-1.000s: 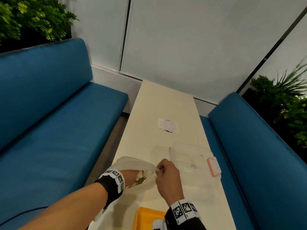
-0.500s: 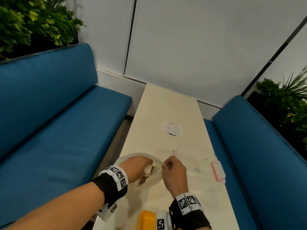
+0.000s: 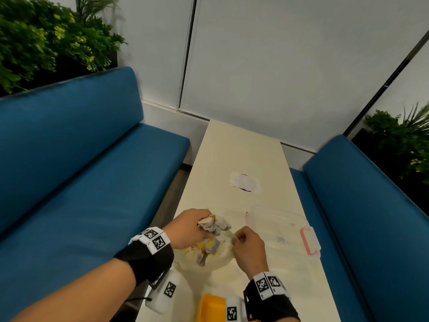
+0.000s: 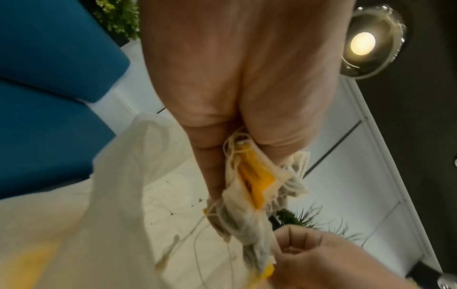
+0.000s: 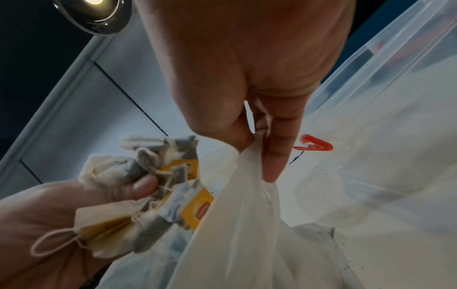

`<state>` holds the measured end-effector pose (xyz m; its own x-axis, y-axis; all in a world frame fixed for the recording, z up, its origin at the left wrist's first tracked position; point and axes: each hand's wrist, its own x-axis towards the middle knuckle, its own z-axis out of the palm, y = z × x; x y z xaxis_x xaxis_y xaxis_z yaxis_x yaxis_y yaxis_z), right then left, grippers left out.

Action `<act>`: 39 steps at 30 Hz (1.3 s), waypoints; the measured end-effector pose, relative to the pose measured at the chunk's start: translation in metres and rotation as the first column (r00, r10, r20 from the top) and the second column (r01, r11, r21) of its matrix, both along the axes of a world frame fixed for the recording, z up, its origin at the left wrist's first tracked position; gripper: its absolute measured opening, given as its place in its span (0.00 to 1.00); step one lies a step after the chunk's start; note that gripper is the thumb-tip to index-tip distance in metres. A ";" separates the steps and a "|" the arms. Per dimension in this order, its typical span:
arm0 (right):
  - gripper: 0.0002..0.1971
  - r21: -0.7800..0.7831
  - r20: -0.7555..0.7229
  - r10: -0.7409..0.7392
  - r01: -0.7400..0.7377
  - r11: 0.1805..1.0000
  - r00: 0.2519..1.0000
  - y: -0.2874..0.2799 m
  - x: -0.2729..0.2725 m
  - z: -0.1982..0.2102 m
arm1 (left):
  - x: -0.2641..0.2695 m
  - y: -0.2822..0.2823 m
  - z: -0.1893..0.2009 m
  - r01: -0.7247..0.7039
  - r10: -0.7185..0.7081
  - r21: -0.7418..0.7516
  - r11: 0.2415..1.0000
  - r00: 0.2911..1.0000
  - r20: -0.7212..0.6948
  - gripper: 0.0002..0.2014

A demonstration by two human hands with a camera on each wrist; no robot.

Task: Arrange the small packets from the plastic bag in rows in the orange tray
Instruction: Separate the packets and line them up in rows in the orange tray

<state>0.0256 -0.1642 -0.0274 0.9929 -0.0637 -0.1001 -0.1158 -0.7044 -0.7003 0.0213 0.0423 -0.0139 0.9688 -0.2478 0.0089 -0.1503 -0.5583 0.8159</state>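
From the head view, my left hand (image 3: 189, 228) is curled round a bunch of small packets (image 3: 212, 225) just above the mouth of the plastic bag (image 3: 220, 256), where more packets lie below the grip. My right hand (image 3: 248, 246) pinches the bag's rim just beside that bunch. The orange tray (image 3: 210, 306) sits nearer to me than both grips, its inside mostly out of frame. A clear container (image 3: 282, 231) lies beyond my right hand; I cannot tell what it holds.

At the left wrist, the packets (image 4: 252, 176) are tea bags with yellow tags and tangled strings. I judge them light, soft and easily torn, best taken by the paper body.

At the right wrist, thumb and fingers (image 5: 274, 156) nip thin, limp, slippery film (image 5: 247, 224).
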 end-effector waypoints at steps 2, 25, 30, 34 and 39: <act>0.06 0.036 -0.031 0.019 -0.018 0.999 0.999 -0.003 -0.004 -0.001 | -0.001 -0.001 0.004 -0.010 0.008 -0.065 0.998 0.999 -0.034 0.09; 0.17 0.860 -0.172 0.280 0.006 0.510 0.944 0.000 -0.041 0.045 | -0.022 -0.018 0.020 -0.255 -0.208 -0.748 0.613 0.861 -0.464 0.14; 0.22 0.574 -0.080 0.230 -0.144 0.806 0.970 0.007 -0.041 0.025 | -0.037 -0.021 0.002 -0.373 -0.129 -0.686 0.625 0.817 -0.562 0.15; 0.22 0.374 -0.029 0.239 -0.211 0.903 0.971 0.016 -0.043 0.019 | -0.043 -0.023 -0.005 -0.469 -0.202 -0.754 0.459 0.772 -0.603 0.23; 0.21 0.226 0.000 0.230 -0.224 0.948 0.973 0.028 -0.050 0.017 | -0.038 -0.025 -0.022 -0.595 -0.098 -0.665 0.451 0.707 -0.700 0.37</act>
<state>-0.0242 -0.1364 -0.0106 0.9754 0.1902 -0.1118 0.0090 -0.5405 -0.8413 -0.0170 0.0170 -0.0359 0.8361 -0.1989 -0.5112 0.5371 0.4863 0.6892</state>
